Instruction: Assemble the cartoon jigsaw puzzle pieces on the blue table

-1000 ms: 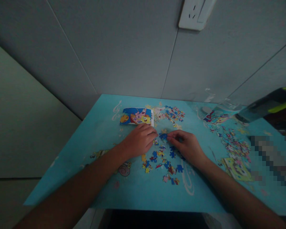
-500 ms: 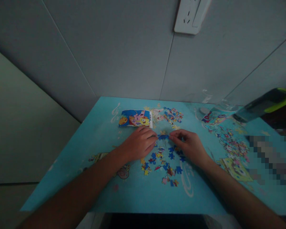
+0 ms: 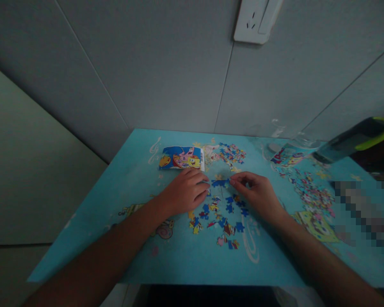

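Observation:
A short strip of joined blue jigsaw puzzle pieces [image 3: 220, 183] is between my hands, just above or on the table. My right hand [image 3: 254, 187] pinches its right end between thumb and fingertips. To the left, my left hand [image 3: 190, 190] has loosely bent fingers, its tips a small gap from the strip and nothing visible in them. Nearer me lie loose puzzle pieces [image 3: 223, 222], mostly blue with some yellow and red. Behind my left hand is a printed picture packet [image 3: 181, 157] with cartoon figures on blue.
Another pile of puzzle pieces [image 3: 233, 153] lies toward the wall. More pieces [image 3: 313, 192] spread over the right side. A clear plastic jar [image 3: 296, 151] and a dark bottle with a green strap [image 3: 348, 140] are at the back right of the light-blue printed table [image 3: 124, 264].
My left fingertips have let go of the strip's left end and drawn slightly left. My right hand has shifted a little to the right, still at the strip.

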`<state>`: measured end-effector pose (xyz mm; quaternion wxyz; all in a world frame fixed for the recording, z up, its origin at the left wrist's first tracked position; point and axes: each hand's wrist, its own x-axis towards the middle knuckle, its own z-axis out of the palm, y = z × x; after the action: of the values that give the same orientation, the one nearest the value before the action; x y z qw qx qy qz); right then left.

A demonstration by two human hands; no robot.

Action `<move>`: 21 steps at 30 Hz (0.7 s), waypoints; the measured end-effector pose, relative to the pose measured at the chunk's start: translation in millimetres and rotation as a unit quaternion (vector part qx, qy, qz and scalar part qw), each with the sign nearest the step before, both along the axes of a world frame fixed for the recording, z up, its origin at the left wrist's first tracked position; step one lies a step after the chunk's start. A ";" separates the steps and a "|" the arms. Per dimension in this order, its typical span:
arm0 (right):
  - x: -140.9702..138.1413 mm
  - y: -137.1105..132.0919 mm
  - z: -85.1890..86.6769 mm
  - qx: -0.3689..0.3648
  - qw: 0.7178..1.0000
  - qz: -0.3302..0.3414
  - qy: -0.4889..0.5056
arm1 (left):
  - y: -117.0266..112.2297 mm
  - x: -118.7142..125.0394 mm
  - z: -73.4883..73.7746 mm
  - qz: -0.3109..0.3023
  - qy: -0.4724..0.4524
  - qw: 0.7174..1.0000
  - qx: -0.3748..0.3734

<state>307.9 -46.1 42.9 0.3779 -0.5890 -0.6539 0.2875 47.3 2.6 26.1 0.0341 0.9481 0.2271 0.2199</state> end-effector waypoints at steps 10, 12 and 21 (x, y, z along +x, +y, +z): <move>-21.6 -37.4 9.0 -0.058 0.988 0.140 0.019 | 4.6 -2.9 -4.1 0.041 -0.002 0.999 0.003; -29.4 -43.2 7.3 -0.040 0.982 0.184 -0.001 | 4.0 -2.2 -3.8 0.038 -0.001 0.999 0.002; -34.9 -53.5 3.9 0.066 0.927 0.343 -0.136 | 3.1 -1.4 -3.8 0.028 -0.004 1.000 -0.004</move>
<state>273.1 -99.6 46.8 0.2014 -0.3358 -0.8786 0.2734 45.9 5.7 22.4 0.0330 0.9405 0.2540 0.2235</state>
